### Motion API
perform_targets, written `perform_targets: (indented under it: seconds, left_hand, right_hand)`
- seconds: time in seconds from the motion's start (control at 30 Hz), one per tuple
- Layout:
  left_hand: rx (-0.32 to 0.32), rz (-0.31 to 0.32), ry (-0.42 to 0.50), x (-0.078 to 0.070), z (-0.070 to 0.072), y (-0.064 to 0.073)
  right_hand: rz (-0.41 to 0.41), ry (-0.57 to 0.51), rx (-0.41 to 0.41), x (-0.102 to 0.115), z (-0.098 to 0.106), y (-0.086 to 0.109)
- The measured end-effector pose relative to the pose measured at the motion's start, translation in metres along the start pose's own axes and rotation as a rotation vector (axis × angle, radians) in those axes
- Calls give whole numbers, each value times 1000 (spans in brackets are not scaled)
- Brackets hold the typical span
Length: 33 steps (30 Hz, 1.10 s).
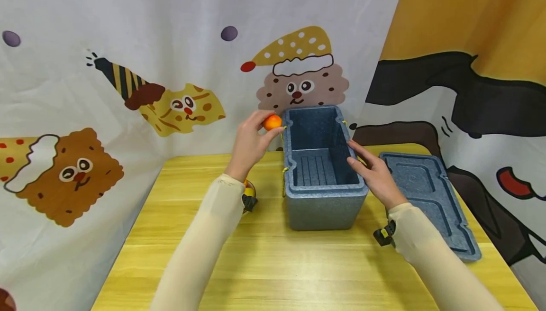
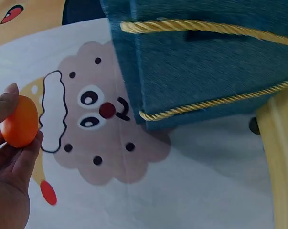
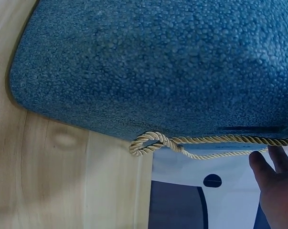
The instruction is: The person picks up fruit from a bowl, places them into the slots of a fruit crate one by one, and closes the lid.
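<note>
Head view, left hand (image 1: pixel 251 142): raised at the box's left side; thumb and fingers clamped on the orange fruit.
Orange fruit (image 1: pixel 272 122): round, smooth, orange-red; held in the fingertips just left of the box's left rim, outside the opening.
Right hand (image 1: pixel 375 173): at the box's right rim, fingertips touching it; fingers extended and somewhat apart, holding nothing.
Box (image 1: pixel 326 209): blue-grey, speckled, deep, uncovered; upright on the table, its ribbed inner floor showing.
Cord (image 2: pixel 196 26): twisted, gold; two strands along the box's outer wall in the left wrist view, a looped end in the right wrist view.
Lid (image 1: pixel 420 178): blue-grey, recessed panels facing up; flat on the table, right of the box, partly behind the right forearm.
Round container (image 1: pixel 255 191): left of the box, mostly hidden by the left wrist; orange and yellow pieces partly visible inside.
Table (image 1: pixel 324 263): yellowish wood grain.
Sleeves (image 1: pixel 213 221): cream, long, one on each arm.
Wrist devices (image 1: pixel 385 234): small, black, one at each cuff.
Backdrop (image 1: pixel 187 7): pale hanging cloth printed with cartoon faces in hats.
</note>
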<state>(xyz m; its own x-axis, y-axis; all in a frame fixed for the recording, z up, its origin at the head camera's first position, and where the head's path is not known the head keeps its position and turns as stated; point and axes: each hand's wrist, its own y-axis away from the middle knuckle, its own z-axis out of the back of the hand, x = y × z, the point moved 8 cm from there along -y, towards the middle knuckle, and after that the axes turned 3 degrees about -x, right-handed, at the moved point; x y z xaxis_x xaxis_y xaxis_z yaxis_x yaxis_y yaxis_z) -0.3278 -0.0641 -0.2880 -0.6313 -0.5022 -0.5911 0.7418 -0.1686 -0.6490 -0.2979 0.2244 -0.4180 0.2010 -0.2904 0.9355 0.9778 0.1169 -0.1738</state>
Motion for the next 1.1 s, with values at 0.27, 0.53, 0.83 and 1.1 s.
perform_targets:
  seconds: [0.27,0.53,0.83,1.1]
  left_hand:
    - [57,61,-22,-6,-23,-31]
    - [162,171,-101,-3,-51,-57]
    - [252,270,-144,5,-77,-68]
    - [328,328,-148,14,-100,-72]
  right_hand:
    - [13,-9,6,2,0,-1]
    - [12,5,3,1,-1,-2]
    - [40,23,2,5,0,-4]
    - [47,31,-3,1,3,-1]
